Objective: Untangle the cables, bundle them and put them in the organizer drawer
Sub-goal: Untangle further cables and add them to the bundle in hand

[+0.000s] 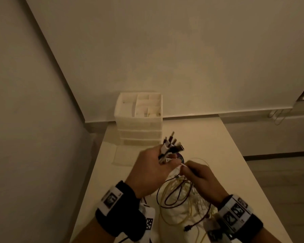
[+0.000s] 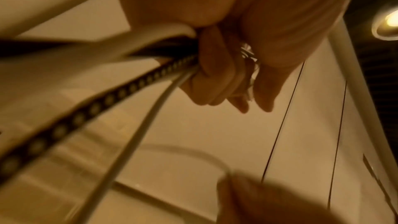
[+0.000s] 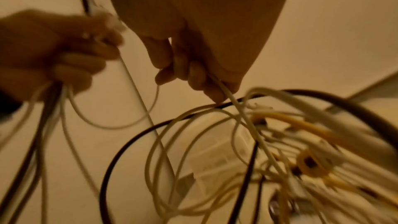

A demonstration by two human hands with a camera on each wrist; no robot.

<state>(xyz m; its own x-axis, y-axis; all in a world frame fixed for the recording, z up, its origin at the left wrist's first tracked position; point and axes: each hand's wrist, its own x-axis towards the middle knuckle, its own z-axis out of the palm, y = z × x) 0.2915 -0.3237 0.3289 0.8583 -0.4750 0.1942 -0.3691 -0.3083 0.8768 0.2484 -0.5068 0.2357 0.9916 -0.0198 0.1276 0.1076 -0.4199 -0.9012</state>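
Right now your left hand [image 1: 150,170] grips a fistful of cable ends, plugs [image 1: 172,145] fanning upward; your right hand [image 1: 199,179] pinches one white cable [image 3: 226,91]. Loops [image 1: 180,195] dangle over the table's near edge. Organizer [image 1: 139,118] stands at the far edge. No legible writing.

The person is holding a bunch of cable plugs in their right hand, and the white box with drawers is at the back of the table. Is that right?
Not quite. The bunch of cable plugs is gripped in the left hand, as the head view shows. The right hand only pinches one thin white cable. The white box with drawers does stand at the back of the table.
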